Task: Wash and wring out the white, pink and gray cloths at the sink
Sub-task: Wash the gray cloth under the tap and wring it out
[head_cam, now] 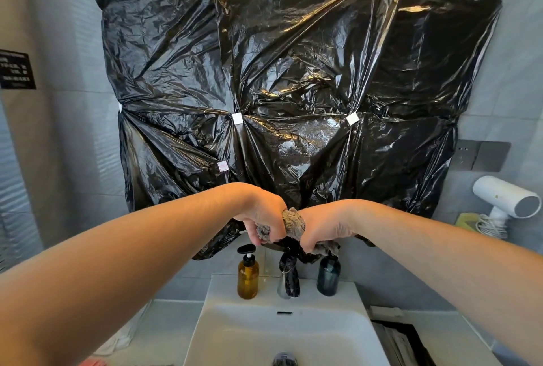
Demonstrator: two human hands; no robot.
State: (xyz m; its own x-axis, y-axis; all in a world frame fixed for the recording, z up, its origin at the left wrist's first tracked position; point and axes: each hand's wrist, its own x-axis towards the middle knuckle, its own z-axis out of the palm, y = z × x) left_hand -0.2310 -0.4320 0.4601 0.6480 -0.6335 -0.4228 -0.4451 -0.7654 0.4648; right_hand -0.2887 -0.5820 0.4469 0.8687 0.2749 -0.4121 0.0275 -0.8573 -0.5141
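Gray cloth (294, 223) is up in the air over the sink (219, 292), held between both fists and twisted into a tight rope. The left hand (262, 223) is clamped round one end, knuckles up, with a bit of fabric poking out under the fingers. The right hand (318, 232) is clamped round the other end, and a ragged tail of cloth hangs out below it. The two fists sit just beside each other, with only a twisted lump of cloth showing between them. Both forearms are bare and reach straight out from the person.

Below the hands, at the back of the white sink, there's the tap (289, 279), half wrapped in black plastic. An amber pump bottle (248, 276) stands just left of it and a dark blue bottle (328, 276) just right of it. The drain plug (284, 360) peeks in at the bottom edge of the basin.

Behind all that, black bin bags (264, 71) are spread over the wall above the sink, pinned with small white tape squares. Off to the right, a white hair dryer (507, 199) sits by the wall with its cord coiled under it. On the counter left of the sink there's a crumpled white thing (120, 333), plus a pink sliver (92, 362) at the very bottom. Can't tell what either one is.
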